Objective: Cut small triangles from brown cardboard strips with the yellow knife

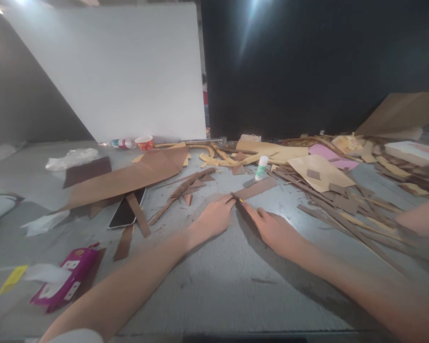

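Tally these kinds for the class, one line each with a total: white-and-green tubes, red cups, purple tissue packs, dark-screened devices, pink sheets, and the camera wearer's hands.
White-and-green tube: 1
Red cup: 1
Purple tissue pack: 1
Dark-screened device: 1
Pink sheet: 1
Wearer's hands, left hand and right hand: 2
Total: 7

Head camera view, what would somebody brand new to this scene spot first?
Probably the left hand and right hand, close together at the middle of the grey table, over something too small to make out. Next, perhaps, the bright purple tissue pack at the lower left, a white tissue poking out. Just beyond the hands, a white-and-green glue stick stands among brown scraps.
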### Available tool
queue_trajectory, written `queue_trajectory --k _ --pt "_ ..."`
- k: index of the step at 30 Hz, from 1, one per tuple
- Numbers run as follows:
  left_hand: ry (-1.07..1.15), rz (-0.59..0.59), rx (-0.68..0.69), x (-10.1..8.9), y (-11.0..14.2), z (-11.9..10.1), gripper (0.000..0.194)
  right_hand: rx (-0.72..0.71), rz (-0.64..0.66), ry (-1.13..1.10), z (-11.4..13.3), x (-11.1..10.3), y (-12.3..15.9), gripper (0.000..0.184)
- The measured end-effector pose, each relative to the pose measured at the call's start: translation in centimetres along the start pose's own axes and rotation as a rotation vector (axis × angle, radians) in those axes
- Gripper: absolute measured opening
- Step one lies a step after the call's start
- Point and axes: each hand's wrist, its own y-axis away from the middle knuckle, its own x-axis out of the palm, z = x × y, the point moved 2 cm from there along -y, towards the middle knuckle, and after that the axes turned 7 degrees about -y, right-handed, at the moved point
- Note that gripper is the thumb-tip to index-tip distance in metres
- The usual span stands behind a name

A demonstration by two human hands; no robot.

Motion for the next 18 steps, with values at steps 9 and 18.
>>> queue_trajectory --k 9,18 --pt "-0.025 -0.008 0.018 -0.5 -0.1 -0.3 0.050 0.040 -0.129 -0.252 -0.5 0.2 -0.4 0.055" --pt "-0.060 -0.003 0.053 -0.4 -0.2 -0.3 0.046 0.051 -0.128 -0.360 -0.8 -1.0 -0.6 0.055"
